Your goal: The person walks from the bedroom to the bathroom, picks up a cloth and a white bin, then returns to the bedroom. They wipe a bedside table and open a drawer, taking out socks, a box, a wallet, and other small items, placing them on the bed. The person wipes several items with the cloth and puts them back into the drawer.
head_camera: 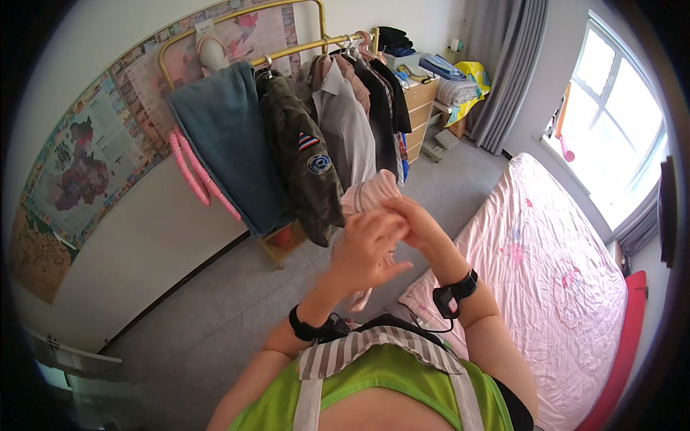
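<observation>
A light pink cloth garment with thin dark dotted stripes is held up in front of my chest. My right hand grips its edge between thumb and bent fingers. My left hand lies across the front of the cloth, blurred, its fingertips close to the right hand. The left thumb sticks out to the side, and whether these fingers hold any cloth is hidden. Below the hands, the lower end of the garment hangs down. Both wrists wear black straps with small devices.
Ahead stands a gold clothes rack with a blue-grey cloth, a camouflage jacket and a grey shirt. A bed with a pink quilt is at right. A drawer cabinet stands behind the rack.
</observation>
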Demonstrator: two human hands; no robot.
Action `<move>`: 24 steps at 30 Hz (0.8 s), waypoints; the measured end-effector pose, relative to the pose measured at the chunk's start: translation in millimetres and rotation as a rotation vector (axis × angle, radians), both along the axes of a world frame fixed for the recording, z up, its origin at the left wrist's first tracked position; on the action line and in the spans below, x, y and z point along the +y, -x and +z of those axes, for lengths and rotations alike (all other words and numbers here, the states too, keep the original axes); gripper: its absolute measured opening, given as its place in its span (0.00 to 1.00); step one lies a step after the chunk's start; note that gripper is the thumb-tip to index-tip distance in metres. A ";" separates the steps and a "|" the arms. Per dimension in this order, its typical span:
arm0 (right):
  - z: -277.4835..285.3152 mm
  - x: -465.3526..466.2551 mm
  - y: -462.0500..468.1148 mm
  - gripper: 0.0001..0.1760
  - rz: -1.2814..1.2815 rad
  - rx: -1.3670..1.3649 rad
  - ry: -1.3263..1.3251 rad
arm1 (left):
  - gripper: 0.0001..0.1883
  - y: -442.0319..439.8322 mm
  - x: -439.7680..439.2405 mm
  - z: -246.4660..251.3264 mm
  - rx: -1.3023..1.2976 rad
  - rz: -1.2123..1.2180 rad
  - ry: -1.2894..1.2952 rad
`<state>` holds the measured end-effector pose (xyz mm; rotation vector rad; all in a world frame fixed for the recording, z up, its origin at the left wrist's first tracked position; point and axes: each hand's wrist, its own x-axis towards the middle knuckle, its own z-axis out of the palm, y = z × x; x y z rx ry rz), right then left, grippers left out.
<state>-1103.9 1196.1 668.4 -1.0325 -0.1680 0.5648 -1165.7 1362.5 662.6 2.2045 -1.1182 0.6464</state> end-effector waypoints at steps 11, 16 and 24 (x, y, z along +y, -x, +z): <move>55.8 11.0 -31.2 0.25 -0.260 -0.540 -0.166 | 0.31 -71.6 28.9 -132.9 0.595 0.247 0.642; 112.6 14.0 -130.7 0.18 -0.290 -0.661 -0.399 | 0.14 -126.9 69.8 -158.7 0.640 0.432 0.585; 252.8 71.7 -386.2 0.11 -0.037 -1.056 -0.571 | 0.18 -259.7 115.6 -55.4 0.224 0.469 0.722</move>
